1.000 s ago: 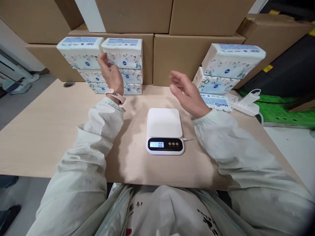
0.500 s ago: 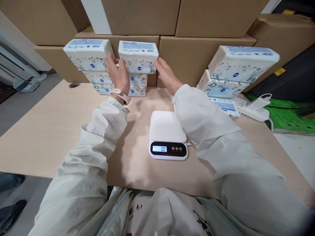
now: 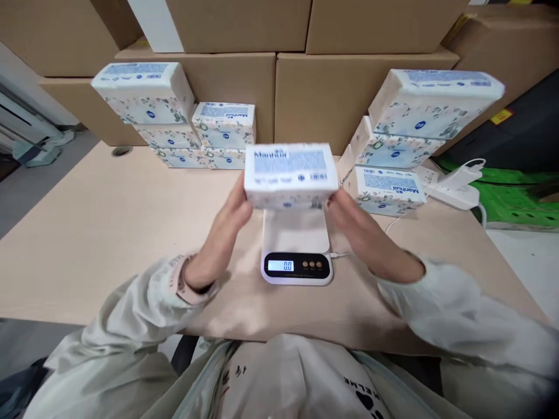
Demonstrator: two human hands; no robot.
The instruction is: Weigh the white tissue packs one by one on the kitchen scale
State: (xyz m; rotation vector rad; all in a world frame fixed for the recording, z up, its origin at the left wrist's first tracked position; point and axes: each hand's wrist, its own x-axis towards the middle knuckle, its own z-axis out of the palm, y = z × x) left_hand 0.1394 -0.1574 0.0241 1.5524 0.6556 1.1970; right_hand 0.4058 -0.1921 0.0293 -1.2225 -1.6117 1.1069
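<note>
Manhua pack (image 3: pixel 289 169), one, is held by two hands (image 3: pixel 227 226) (image 3: pixel 358 226).

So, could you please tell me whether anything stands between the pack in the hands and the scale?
Nothing visible does. The left hand and right hand hold the pack by its ends; it hides the far part of the scale's platform, so that I cannot judge.

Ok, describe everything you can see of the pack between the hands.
The white, box-shaped pack has wrapping like thin plastic, a blue panel and "Manhua" on top, and a blurred patterned front. It looks unopened, top facing up, held at its ends between the left hand and right hand, seemingly raised over the scale.
</note>
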